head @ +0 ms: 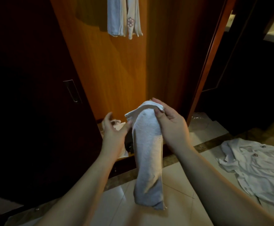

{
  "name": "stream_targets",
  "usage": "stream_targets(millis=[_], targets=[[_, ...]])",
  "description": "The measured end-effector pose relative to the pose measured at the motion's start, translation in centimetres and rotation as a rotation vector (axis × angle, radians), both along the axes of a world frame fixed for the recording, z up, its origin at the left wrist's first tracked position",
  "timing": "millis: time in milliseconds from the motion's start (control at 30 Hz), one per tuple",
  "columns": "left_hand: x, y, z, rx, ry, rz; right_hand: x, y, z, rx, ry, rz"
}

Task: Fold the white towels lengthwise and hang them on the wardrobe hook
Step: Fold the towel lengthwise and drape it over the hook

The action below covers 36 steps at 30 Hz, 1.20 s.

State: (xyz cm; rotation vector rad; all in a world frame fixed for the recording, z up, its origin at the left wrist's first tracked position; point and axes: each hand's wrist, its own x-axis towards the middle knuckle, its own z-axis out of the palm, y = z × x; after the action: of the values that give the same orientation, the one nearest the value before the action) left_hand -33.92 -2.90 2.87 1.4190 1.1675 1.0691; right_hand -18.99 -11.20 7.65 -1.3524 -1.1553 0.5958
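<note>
**Towel held up before the open wardrobe**

At the far left stands the dark wardrobe door with its metal handle. Next, the left hand is open, fingers spread and relaxed, its fingertips just touching the edge of the white towel. That towel hangs in a long narrow fold in front of the wardrobe's wooden inside, over the tiled floor. The right hand pinches its top edge between thumb and fingers. Above, more towels hang, probably from a hook, though the top is cut off. On the floor at right lies a heap of white cloths.
</note>
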Motion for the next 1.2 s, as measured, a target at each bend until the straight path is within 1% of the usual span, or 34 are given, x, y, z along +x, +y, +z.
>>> stream_targets(millis=[67,100,167,200,267,300,333,400,633,800,900,1033,1100,1200], targets=[[-0.3,1.1,-1.3,-0.255,-0.105,-0.058,0.7,0.1,0.8,-0.005,0.008,0.008],[-0.5,1.5,-2.1,-0.332,-0.181,-0.145,1.2,0.2,0.9,0.009,0.013,0.026],[-0.7,2.2,-3.0,-0.391,-0.323,-0.329,2.0,0.2,1.0,0.02,0.028,0.076],[-0.8,2.4,-3.1,-0.401,-0.381,-0.384,2.4,0.1,1.2,0.032,0.043,0.114],[-0.8,2.5,-2.7,-0.415,-0.472,-0.422,3.3,0.0,1.3,0.049,0.068,0.152],[-0.9,2.7,-2.4,-0.417,-0.487,-0.434,3.9,0.0,1.3,0.049,0.086,0.163],[-0.9,2.7,-1.8,-0.401,-0.483,-0.442,4.5,-0.1,1.3,0.053,0.108,0.166],[-1.2,2.8,-0.7,-0.352,-0.414,-0.456,5.9,-0.2,1.1,0.063,0.131,0.156],[-2.7,3.7,5.2,-0.079,-0.205,-0.539,10.3,-0.8,0.3,0.043,0.034,0.09],[-2.6,4.0,9.0,0.089,-0.216,-0.582,10.7,-0.5,1.6,0.09,0.096,0.014],[-2.5,4.4,9.8,0.104,-0.21,-0.589,10.6,-0.2,2.0,0.123,0.12,-0.003],[-2.8,4.9,10.7,0.133,-0.156,-0.536,10.3,0.3,2.5,0.15,0.141,0.005],[-2.8,5.1,11.0,0.129,-0.177,-0.495,10.1,0.7,2.6,0.158,0.122,-0.01],[-2.6,5.2,11.3,0.056,-0.236,-0.465,9.6,1.4,3.1,0.189,0.091,-0.089]])
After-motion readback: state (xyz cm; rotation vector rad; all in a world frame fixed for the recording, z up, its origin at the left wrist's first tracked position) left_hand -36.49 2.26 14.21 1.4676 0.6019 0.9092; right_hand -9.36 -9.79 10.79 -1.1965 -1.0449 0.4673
